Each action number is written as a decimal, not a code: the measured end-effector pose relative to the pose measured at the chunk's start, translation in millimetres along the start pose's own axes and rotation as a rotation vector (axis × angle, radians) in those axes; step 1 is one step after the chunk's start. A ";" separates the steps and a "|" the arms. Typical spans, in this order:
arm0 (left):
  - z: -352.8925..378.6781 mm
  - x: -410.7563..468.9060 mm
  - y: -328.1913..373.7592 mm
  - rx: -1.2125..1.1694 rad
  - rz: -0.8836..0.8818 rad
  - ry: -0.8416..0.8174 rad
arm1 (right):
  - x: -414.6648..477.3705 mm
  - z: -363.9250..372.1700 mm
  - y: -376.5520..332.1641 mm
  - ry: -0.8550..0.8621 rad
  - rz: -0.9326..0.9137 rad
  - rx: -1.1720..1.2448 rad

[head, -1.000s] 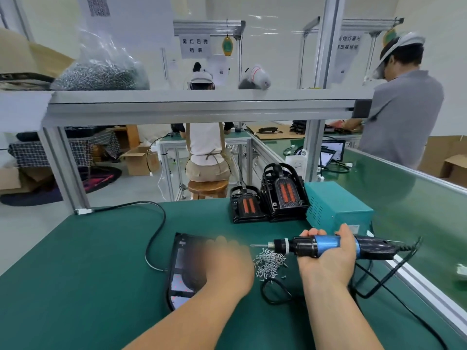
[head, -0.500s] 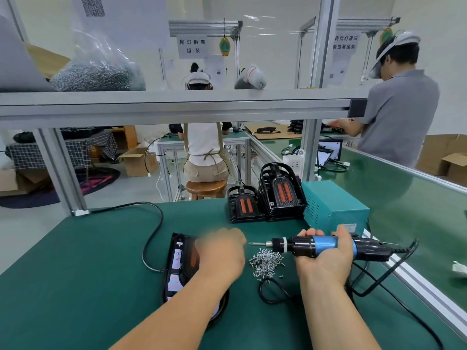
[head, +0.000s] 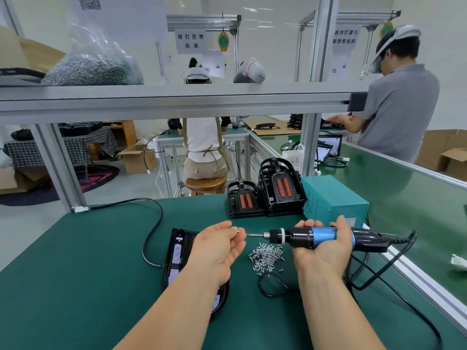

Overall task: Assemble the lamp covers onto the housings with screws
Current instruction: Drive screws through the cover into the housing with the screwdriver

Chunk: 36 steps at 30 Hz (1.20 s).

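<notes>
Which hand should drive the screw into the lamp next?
Right: the right hand grips the blue-and-black electric screwdriver, its bit aimed at the small silver screw that the left hand pinches.

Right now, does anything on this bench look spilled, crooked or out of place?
Only the screws: they lie in a loose heap on the green mat, not in any tray, with a few strays beside the black cable loop. The lamps at the back are stacked neatly; nothing looks damaged.

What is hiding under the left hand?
A black lamp housing lies on the green table beneath the left hand, which pinches a screw. Only the housing's left strip and near end show; hand and forearm cover the rest.
</notes>
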<state>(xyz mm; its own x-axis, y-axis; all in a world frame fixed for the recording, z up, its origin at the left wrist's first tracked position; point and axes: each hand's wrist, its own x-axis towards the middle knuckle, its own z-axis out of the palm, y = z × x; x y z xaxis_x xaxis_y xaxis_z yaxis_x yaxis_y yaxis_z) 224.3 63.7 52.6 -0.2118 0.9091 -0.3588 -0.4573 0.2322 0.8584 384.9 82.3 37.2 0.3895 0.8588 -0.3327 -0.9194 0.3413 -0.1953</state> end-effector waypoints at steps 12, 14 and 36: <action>3.0 -4.4 -13.2 -0.106 -0.023 -0.035 | 1.0 0.9 1.3 -0.029 -0.011 0.013; 2.9 -5.6 -14.2 -0.131 -0.026 -0.040 | 0.7 0.7 1.8 -0.036 -0.013 0.007; 7.7 -7.0 -28.3 -0.037 0.125 0.018 | -9.0 5.9 2.5 -0.148 -0.104 -0.072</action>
<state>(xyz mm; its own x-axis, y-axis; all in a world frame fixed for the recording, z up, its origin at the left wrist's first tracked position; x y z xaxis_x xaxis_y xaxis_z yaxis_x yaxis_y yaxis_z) 245.4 53.4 33.7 -0.2846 0.9236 -0.2567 -0.4577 0.1044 0.8830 378.8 77.7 45.2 0.4649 0.8691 -0.1687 -0.8664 0.4074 -0.2889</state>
